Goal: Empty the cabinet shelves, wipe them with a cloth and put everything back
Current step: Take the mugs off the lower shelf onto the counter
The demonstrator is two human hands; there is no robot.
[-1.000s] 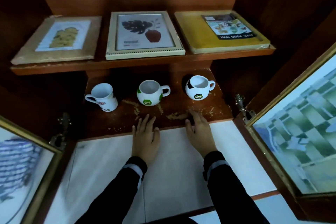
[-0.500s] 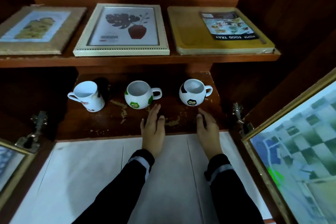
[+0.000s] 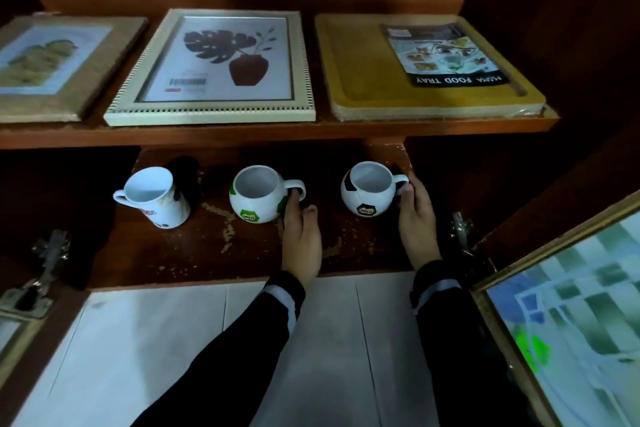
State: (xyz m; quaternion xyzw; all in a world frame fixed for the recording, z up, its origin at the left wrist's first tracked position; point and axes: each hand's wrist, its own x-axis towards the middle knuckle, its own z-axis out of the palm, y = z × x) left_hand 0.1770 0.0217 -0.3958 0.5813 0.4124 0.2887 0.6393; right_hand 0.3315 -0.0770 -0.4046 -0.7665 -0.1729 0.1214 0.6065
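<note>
Emptying looks barely begun; both shelves point(image 3: 277, 133) are loaded. The left hand point(image 3: 302, 236) meets the green mug point(image 3: 258, 198), the right hand point(image 3: 417, 218) the black-patched mug point(image 3: 367, 192), at the handles; whether either grip has closed, I cannot tell.

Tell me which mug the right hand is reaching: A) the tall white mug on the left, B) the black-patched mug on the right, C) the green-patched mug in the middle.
B: the right hand is at the handle of the black-patched mug; the left hand is at the green-patched mug.
</note>
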